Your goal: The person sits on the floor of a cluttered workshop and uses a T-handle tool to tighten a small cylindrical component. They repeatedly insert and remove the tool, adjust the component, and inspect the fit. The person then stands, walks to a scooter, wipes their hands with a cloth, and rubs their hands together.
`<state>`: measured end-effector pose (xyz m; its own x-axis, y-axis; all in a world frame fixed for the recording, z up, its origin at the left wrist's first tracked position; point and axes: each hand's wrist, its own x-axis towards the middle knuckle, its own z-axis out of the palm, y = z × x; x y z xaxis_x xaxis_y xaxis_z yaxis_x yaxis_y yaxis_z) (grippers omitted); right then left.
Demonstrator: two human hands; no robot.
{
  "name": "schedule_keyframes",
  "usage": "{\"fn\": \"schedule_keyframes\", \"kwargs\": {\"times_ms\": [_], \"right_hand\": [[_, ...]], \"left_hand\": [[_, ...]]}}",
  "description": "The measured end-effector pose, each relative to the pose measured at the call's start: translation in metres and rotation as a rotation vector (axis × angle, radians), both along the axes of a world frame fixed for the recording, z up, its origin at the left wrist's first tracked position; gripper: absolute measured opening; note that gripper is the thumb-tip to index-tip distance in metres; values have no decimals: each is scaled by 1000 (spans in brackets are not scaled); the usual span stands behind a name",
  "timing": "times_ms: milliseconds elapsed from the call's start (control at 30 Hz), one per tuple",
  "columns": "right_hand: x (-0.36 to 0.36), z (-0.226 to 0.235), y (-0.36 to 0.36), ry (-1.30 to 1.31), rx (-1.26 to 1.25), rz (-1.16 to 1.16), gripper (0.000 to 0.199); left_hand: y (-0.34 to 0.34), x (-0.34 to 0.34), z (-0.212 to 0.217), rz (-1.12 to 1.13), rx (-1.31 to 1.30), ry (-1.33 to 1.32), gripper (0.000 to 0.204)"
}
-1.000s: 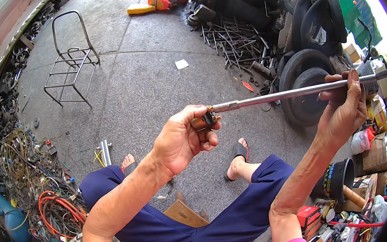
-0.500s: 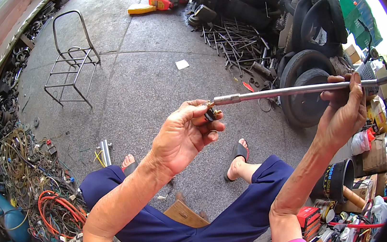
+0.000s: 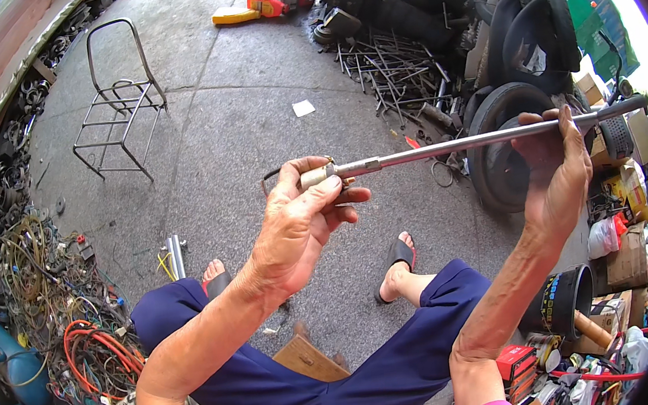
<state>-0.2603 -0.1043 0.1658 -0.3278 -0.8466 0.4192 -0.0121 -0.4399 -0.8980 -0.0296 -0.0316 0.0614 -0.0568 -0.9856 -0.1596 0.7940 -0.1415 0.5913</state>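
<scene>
A small metal cylinder [image 3: 317,176] with brass-coloured bits and a thin dark wire loop sits in my left hand [image 3: 294,222], pinched between thumb and fingers. Against its right end is the socket tip of a long steel socket wrench [image 3: 439,148], lying nearly level and rising slightly to the right. My right hand [image 3: 554,162] has the shaft near its dark far end, between the thumb and nearly straight fingers. How deep the tip sits on the cylinder is hidden by my left thumb and fingers.
A bare metal chair frame [image 3: 118,106] stands at the far left. Tangled wires [image 3: 52,292] and an orange hose [image 3: 88,353] lie at left. Metal rods [image 3: 393,72] and tyres [image 3: 498,140] are heaped at right, above a black bucket [image 3: 558,299]. A wooden stool [image 3: 311,358] shows between my legs.
The wrench's right end has lifted and its socket tip has moved left against the cylinder. My left hand has turned the part in line with the shaft. My right fingers have straightened.
</scene>
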Motion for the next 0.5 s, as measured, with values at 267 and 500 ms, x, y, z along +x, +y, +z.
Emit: {"fn": "schedule_keyframes", "kwargs": {"times_ms": [267,500], "right_hand": [[-14,-10,-10,-787,223,659,37],[-9,-19,-13,-839,181,663,33]], "left_hand": [[-8,-10,-2,302,-305,-472,32],[-2,-15,3,482,-413,-749,35]]}}
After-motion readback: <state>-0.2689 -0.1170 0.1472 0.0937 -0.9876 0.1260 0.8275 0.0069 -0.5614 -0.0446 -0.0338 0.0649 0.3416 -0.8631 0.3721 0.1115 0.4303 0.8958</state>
